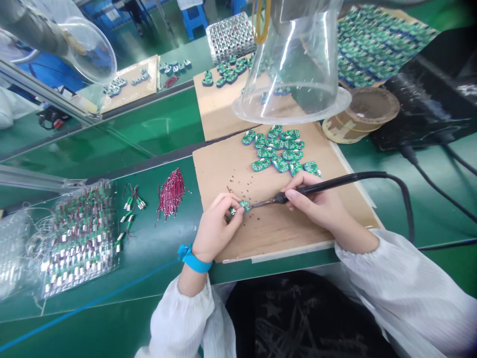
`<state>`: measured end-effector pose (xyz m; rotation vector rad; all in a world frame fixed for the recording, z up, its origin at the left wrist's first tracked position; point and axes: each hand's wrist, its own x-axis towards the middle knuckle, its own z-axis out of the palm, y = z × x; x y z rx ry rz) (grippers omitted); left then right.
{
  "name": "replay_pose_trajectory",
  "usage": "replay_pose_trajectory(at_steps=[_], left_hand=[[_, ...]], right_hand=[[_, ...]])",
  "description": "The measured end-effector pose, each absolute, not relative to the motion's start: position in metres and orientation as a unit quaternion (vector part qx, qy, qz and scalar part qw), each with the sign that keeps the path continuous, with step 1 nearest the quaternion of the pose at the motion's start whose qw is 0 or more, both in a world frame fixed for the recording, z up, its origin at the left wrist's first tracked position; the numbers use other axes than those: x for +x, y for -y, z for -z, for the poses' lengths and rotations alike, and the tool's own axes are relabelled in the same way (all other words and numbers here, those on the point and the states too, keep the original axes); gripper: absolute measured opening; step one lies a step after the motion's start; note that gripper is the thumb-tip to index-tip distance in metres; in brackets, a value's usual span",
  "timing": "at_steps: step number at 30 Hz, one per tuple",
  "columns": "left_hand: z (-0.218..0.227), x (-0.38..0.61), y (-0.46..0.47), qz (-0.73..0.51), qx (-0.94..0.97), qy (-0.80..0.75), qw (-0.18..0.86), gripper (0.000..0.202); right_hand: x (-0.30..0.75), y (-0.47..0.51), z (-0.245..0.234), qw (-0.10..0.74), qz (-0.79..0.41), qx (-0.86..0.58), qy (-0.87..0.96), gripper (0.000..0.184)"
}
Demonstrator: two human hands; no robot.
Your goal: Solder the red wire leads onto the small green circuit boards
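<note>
The lone head-worn camera looked forward and down over the green bench (156, 248), close above the left hand (217, 227) and right hand (316, 201).

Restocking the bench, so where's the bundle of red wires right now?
In the head view, the bundle of red wires lies on the green mat, left of the cardboard board and up from the left hand.

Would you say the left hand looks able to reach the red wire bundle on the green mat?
Probably yes: the left hand is close beside the red wire bundle, and nothing stands between them, though it is holding a small green circuit board.
</note>
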<state>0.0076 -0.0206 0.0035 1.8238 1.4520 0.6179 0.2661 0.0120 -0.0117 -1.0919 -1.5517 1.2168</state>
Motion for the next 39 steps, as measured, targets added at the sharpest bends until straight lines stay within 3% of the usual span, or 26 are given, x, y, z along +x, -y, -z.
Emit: replay_pose_trajectory(at_steps=[30,39], left_hand=[[-0.0010,0.0105,0.0211,-0.249,0.700,-0.572,0.347,0.012],[-0.0054,0.0125,0.0204,-0.240,0.710,-0.558,0.357,0.012]], right_hand=[[0.2669,-0.0126,0.0137,0.413,-0.460,-0.448,0.646,0.020],[0.2668,-0.0108,0.0103,0.456,-0.475,-0.454,0.600,0.022]])
